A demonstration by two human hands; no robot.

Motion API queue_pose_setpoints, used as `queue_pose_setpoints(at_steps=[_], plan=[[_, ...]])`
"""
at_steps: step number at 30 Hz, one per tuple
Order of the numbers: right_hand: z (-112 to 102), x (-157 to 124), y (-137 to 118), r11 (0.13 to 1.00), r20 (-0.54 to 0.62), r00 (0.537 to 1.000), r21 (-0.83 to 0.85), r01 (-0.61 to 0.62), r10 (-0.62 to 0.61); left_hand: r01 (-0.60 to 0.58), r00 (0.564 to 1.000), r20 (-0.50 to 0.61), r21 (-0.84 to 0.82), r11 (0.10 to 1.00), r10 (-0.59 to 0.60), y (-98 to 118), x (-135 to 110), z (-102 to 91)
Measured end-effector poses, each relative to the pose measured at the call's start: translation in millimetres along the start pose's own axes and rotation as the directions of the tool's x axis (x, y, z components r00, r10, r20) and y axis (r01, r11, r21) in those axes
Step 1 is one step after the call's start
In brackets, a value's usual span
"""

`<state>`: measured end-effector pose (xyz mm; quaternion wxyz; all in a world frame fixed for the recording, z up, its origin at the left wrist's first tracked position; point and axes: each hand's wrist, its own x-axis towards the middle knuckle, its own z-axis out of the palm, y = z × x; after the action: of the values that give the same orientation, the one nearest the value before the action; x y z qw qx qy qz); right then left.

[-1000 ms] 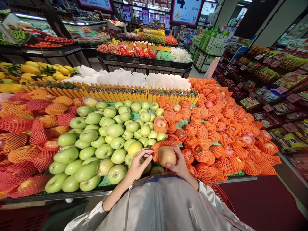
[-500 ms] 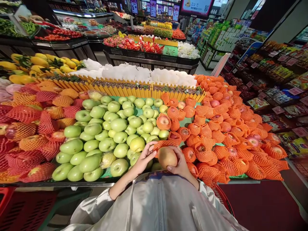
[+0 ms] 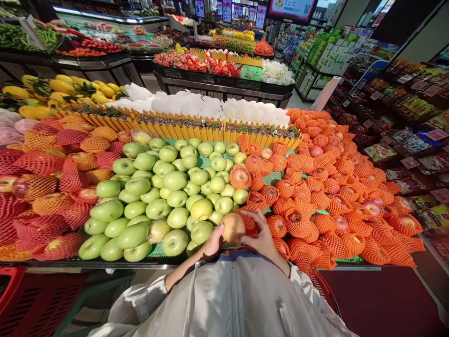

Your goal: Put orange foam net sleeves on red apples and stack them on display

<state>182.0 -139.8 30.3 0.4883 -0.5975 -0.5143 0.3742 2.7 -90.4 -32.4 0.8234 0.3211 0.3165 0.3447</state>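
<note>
A bare yellowish-red apple (image 3: 233, 228) sits in my left hand (image 3: 214, 241), its fingers wrapped round the near left side. My right hand (image 3: 261, 236) curves in from the right, with an orange foam net (image 3: 249, 222) between its fingers and thumb. The right thumb tip is close to the apple's lower right side; whether it touches I cannot tell. Both hands are just above the near edge of the fruit display. Green apples (image 3: 175, 180) lie loose to the left, and apples in orange foam nets (image 3: 298, 220) are piled to the right.
Fruit in red and orange nets (image 3: 45, 196) lies at far left. A low yellow fence (image 3: 182, 127) crosses behind the apples, with white-wrapped fruit (image 3: 196, 106) beyond. A red basket (image 3: 42, 295) stands below at left. Packaged goods shelves (image 3: 414, 121) line the right.
The bare apple has shifted slightly left, from my right hand's grip into my left hand's. My right fingers have come off the apple and now curve round the orange net.
</note>
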Motion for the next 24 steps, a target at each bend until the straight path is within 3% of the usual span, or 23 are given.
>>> queue_pose_setpoints(at_steps=[3,5,7,9,11,12,14,17,21,24], plan=[[-12,6,-5,1.0,-0.255,0.967,-0.002,-0.027,0.026,0.071,0.997,0.007,-0.182,0.981,-0.071,11,1,1.7],[-23,11,-11,0.999,-0.336,0.942,0.032,0.004,0.007,0.062,0.998,-0.007,-0.216,0.974,-0.065,24,1,3.4],[-29,13,-19,0.978,-0.209,0.978,0.208,0.032,0.013,0.026,0.998,-0.044,-0.219,0.975,-0.037,35,2,6.9],[-27,14,-27,0.895,0.108,0.994,0.441,-0.072,0.026,-0.001,0.998,-0.058,-0.203,0.979,-0.011,42,3,13.8],[-16,16,-35,0.835,0.389,0.921,0.507,-0.212,-0.002,0.029,0.999,-0.026,-0.148,0.989,-0.033,44,4,23.4],[-9,17,-38,0.85,0.453,0.891,0.478,-0.221,-0.023,0.056,0.998,-0.014,-0.113,0.992,-0.058,44,4,28.3],[5,20,-41,0.922,0.455,0.888,0.369,-0.116,-0.07,0.109,0.994,-0.022,-0.056,0.992,-0.11,44,3,36.1],[14,25,-37,0.981,0.357,0.928,0.192,0.035,-0.103,0.139,0.988,-0.055,-0.071,0.988,-0.143,43,0,38.5],[7,29,-31,0.995,0.212,0.973,-0.009,0.096,-0.092,0.148,0.988,-0.037,-0.117,0.982,-0.153,40,-3,31.3],[-1,28,-33,0.982,0.252,0.951,-0.004,0.188,-0.181,0.119,0.99,-0.065,-0.088,0.989,-0.125,40,-3,29.6]])
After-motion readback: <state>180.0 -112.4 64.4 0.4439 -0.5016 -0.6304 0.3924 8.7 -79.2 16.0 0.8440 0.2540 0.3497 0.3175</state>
